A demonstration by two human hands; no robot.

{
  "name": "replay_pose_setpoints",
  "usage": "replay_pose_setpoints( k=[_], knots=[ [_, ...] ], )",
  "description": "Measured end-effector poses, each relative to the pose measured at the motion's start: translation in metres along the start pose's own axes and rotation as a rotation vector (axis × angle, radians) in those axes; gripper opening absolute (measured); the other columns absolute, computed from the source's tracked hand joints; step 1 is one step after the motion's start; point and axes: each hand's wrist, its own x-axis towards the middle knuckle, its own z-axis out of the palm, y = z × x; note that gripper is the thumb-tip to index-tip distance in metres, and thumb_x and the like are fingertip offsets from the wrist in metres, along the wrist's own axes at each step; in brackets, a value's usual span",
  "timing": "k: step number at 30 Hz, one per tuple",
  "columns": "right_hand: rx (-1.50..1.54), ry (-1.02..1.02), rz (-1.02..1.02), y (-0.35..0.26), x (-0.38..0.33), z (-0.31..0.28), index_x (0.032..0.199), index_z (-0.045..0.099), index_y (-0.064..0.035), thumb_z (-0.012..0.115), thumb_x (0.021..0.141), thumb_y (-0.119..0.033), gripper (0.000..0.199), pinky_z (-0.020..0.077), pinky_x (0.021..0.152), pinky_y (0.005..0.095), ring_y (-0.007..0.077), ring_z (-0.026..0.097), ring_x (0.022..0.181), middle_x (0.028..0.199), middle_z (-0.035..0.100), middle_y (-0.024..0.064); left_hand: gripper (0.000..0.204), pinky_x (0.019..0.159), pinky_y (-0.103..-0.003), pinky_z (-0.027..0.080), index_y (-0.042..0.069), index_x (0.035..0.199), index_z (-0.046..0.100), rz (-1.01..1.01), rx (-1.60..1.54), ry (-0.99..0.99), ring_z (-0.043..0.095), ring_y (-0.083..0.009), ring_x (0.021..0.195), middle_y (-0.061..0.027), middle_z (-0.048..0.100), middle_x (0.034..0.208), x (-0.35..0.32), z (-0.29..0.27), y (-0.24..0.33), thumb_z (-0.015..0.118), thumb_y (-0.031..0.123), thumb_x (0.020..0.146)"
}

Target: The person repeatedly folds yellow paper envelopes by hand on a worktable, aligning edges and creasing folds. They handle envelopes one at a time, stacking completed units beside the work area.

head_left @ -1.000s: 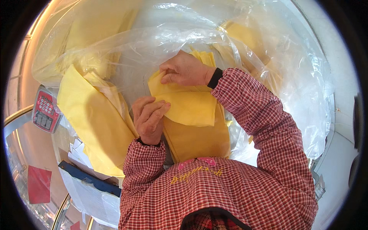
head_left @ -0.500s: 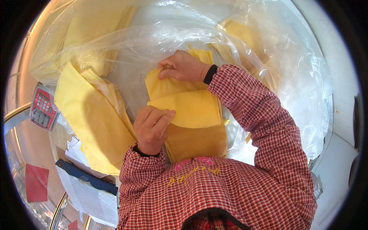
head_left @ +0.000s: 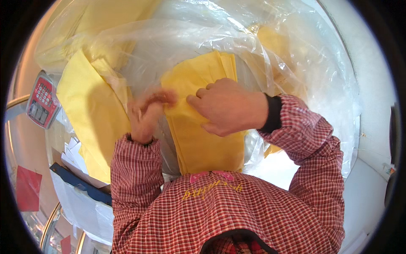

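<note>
A stack of folded yellow cloth (head_left: 205, 146) lies in front of me, its near end against my checked front. Over its middle is my right hand (head_left: 230, 106), back up, fingers loosely bent and thumb apart; I see nothing held. Whether its fingertips touch the cloth I cannot tell. My left hand (head_left: 146, 116) is at the stack's left edge, blurred by motion, with its fingers stretched toward the cloth and nothing visible in them. Left of it lies a larger pile of yellow cloth (head_left: 95, 110).
Clear plastic sheeting (head_left: 182, 36) covers the far side, with more yellow cloth (head_left: 270, 40) under it. A red keypad device (head_left: 43, 100) stands at the left. Nearer are white papers (head_left: 74, 154) and a dark blue strip (head_left: 80, 184) on a white board.
The top cloth's folded-back flap now lies flat along the stack. My right hand has come nearer and let go of the far edge. My left hand has moved left and farther away.
</note>
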Motion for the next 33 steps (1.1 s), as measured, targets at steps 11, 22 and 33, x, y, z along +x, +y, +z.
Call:
replay_pose_setpoints(
  k=[11,22,33],
  knots=[
    [-0.175,0.312,-0.152,0.004,0.054,0.011,0.079,0.068,-0.0114,0.068,0.070,-0.013,0.010,0.0503,0.058,0.0379,0.0243,0.067,0.072,0.079,0.068,0.0035,0.029,0.110,-0.038,0.035,0.018,0.109,0.074,0.256,0.661,-0.238,0.045,-0.0238,0.131,0.0040,0.065,0.121,0.069,-0.030,-0.090,0.077,0.026,0.081],
    [-0.249,0.485,-0.324,-0.011,-0.001,0.039,0.087,0.058,-0.0073,0.063,0.073,-0.014,0.016,0.0466,0.063,0.0306,0.0164,0.057,0.069,0.073,0.053,0.0004,0.030,0.119,-0.049,0.016,0.025,0.095,0.075,0.167,0.691,-0.209,0.037,-0.0284,0.140,0.0072,0.062,0.123,0.066,-0.018,-0.085,0.081,0.042,0.071],
    [-0.286,0.541,-0.319,-0.018,-0.021,0.040,0.089,0.061,-0.0054,0.063,0.074,-0.014,0.017,0.0465,0.065,0.0289,0.0155,0.058,0.070,0.074,0.054,0.0008,0.032,0.117,-0.050,0.023,0.024,0.118,0.069,0.241,1.034,-0.306,0.038,-0.0251,0.140,0.0048,0.057,0.134,0.067,0.036,-0.040,0.066,0.034,0.089]
  ],
)
